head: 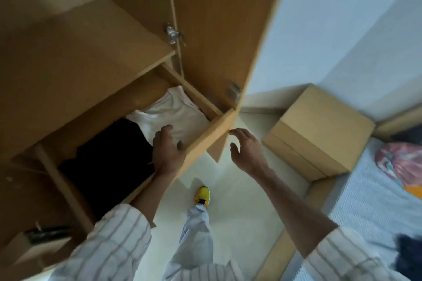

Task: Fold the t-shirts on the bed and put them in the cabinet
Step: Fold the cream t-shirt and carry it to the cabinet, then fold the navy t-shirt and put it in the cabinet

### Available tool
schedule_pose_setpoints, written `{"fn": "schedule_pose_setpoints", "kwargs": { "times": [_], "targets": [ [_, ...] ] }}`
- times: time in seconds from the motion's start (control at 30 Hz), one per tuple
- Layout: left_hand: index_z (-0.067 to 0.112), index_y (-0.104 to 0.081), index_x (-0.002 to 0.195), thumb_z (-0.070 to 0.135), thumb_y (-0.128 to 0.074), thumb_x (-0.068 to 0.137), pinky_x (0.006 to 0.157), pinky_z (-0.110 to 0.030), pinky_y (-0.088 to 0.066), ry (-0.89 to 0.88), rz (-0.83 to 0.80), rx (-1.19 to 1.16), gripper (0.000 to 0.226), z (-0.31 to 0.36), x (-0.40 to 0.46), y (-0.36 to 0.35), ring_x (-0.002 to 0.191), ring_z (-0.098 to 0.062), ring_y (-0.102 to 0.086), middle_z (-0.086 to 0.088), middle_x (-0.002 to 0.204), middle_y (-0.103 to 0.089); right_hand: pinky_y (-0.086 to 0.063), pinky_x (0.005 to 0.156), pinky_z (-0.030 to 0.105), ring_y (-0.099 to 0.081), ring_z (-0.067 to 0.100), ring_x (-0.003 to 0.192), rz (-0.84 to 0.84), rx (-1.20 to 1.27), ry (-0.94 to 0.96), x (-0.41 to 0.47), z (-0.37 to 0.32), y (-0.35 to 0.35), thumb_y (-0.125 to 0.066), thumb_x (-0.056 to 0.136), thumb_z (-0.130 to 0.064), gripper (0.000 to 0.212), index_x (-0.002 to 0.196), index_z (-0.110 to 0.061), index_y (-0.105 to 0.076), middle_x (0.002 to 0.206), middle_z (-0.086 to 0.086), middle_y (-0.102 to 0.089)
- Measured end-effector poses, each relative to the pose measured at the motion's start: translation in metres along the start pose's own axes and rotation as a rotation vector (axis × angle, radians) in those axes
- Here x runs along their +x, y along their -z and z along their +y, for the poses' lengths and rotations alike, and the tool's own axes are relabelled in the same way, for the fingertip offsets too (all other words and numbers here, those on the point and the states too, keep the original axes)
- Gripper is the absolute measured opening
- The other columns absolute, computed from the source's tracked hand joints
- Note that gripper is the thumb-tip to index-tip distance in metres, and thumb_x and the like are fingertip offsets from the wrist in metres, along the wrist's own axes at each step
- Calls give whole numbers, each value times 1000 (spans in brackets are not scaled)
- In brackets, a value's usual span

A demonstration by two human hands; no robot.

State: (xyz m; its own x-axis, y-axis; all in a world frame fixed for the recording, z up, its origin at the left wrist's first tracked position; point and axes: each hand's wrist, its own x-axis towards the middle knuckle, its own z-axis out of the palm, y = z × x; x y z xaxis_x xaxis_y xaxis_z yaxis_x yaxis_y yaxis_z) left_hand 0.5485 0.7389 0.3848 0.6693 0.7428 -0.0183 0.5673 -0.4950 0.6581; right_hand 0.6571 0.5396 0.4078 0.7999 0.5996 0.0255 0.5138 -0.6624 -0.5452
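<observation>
Inside the open cabinet [205,18] drawer [205,141]: folded white t-shirt [175,112] beside a black one [109,157]. Left hand [167,150] over the drawer front, fingers loosely spread, empty; right hand [246,150] relaxed, empty. Cloth looks light, limp; best lifted under the fold.

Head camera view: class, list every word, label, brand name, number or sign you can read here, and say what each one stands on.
None can be read.
The pink and orange cloth on the bed shows a coloured pattern, too blurred to tell whether it holds letters.
The white t-shirt and black t-shirt in the drawer, the cabinet door and the yellow shoe show no text.
</observation>
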Motion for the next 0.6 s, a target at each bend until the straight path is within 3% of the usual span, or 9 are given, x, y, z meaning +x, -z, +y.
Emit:
{"fn": "schedule_pose_setpoints", "kwargs": {
  "times": [0.17, 0.23, 0.5, 0.6],
  "targets": [
    [9, -56, 123, 4, -69, 80, 84, -43, -47, -252, -163, -77, 45, 52, -108, -30, 100, -32, -56, -12, 105, -59, -46, 85, 25, -66, 28, 99, 140, 115, -218, -140, 56, 30, -62, 84, -1, 38, 120, -11, -66, 122, 8, -65],
    [9, -58, 122, 4, -68, 80, 82, -39, -47, -320, -292, -70, 43, 72, -158, -51, 97, -30, -58, -8, 102, -58, -49, 82, 26, -68, 29, 94, 193, 104, -326, -210, 85, 43, -64, 81, -1, 38, 118, -11, -67, 119, 8, -67],
    [12, -57, 125, 9, -65, 84, 94, -33, -48, -509, -990, 93, 42, 98, -353, -158, 110, -23, -61, -8, 117, -61, -53, 95, 40, -65, 26, 109, 325, 116, -938, -494, 183, 37, -64, 88, -3, 38, 125, -11, -64, 125, 8, -65],
    [11, -56, 126, 13, -64, 86, 97, -35, -48, -577, -1181, 177, 40, 86, -409, -199, 116, -25, -59, -10, 124, -61, -52, 93, 40, -66, 29, 106, 356, 142, -1157, -569, 202, 15, -66, 84, -2, 38, 121, -10, -66, 121, 10, -66]
  ]
}}
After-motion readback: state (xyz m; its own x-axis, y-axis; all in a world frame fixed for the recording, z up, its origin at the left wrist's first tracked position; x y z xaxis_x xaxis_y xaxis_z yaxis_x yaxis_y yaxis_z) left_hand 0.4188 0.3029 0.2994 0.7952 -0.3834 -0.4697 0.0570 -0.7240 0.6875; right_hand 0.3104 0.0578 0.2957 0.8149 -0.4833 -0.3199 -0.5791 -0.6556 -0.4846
